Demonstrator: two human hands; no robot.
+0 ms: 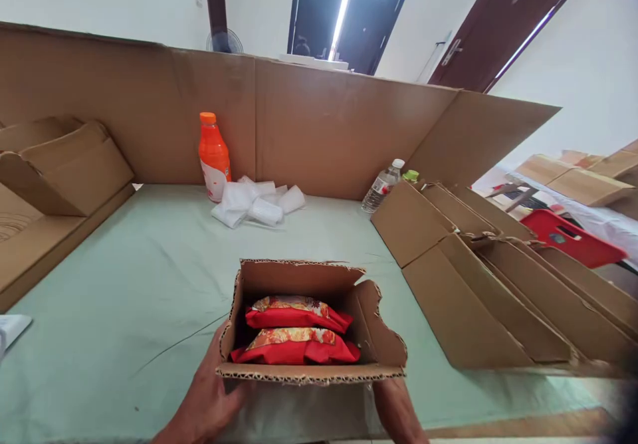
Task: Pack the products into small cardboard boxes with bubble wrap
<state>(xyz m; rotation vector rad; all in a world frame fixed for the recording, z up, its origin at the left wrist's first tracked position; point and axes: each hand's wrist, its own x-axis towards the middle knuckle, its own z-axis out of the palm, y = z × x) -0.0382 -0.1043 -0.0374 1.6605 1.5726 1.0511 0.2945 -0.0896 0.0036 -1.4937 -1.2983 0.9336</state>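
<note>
An open cardboard box [309, 373] is at the front middle, its top towards me. Inside it lie two red packets with patterned gold-and-white bands, the front packet [299, 351] and the rear packet [299, 315]. My left hand [212, 391] grips the box's left side, thumb along the near wall and the other fingers behind the cardboard. Low on the right, my right hand [396, 404] holds the box from beneath its near right corner; its fingertips are hidden.
White foam wrap [256, 201] lies by an orange bottle [214, 158] at the back. A clear water bottle [383, 186] stands near cardboard boxes [478, 298] on the right. More cardboard [74, 165] is at left, and a tall cardboard wall [309, 125] runs behind the green-covered table [149, 278].
</note>
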